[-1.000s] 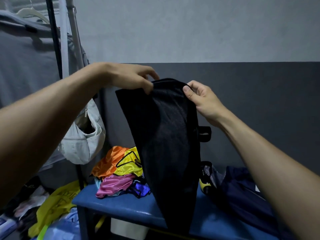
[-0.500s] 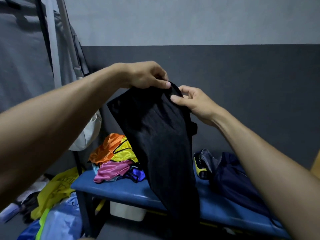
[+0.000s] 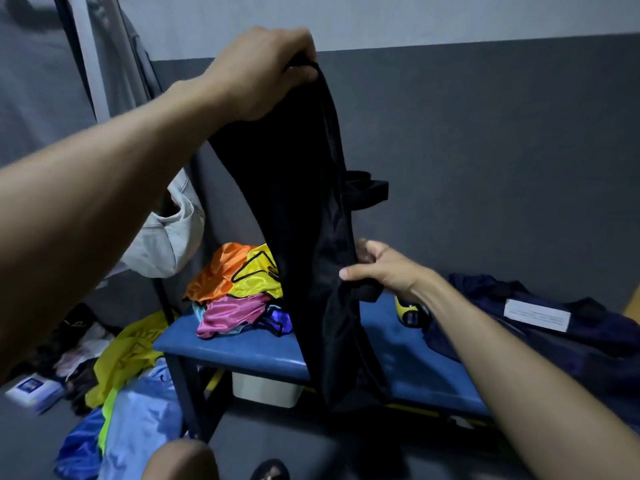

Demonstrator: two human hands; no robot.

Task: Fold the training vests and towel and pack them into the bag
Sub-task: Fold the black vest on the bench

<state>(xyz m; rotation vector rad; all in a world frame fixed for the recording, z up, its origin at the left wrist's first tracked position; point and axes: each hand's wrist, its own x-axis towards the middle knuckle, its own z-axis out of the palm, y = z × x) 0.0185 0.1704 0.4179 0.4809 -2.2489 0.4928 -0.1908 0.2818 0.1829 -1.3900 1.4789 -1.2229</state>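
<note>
Far left, on the floor: a heap of loose cloth (image 3: 128, 358) — yellow, light blue, lime — lying beside the bench leg. Probably just dropped there; I cannot tell whether any of it belongs to the job.

Behind it a pale grey bag (image 3: 166, 233) hangs from the black rack (image 3: 69, 39), off the floor and out of the way.

Left hand (image 3: 263, 71): raised high, fingers curled tight over the top edge of the black towel (image 3: 311, 237). Judgement: it is held high so that the cloth hangs to full length and its own weight pulls it straight before a fold.

Below, at the far left end of the blue bench (image 3: 242, 351), the training vests (image 3: 239, 292) lie in a crumpled pile — orange, yellow, pink, blue. None is folded yet, so that part of the task is untouched.

Towel itself: hangs in front of the bench, narrowed into a long strip, lower end level with the near bench edge. A black loop or tab sticks out to the right partway down; what it is I cannot tell.

Right hand (image 3: 384, 271): low, thumb in front and fingers behind the towel's right edge, pinching it about midway down. Likely reason: to fix the fold line, or to run the edge straight.

Right end of the bench: a dark navy bag (image 3: 554, 337) slumped flat, white label up, a yellow-and-black object (image 3: 408, 311) just beside it. Nothing visibly packed yet.
</note>
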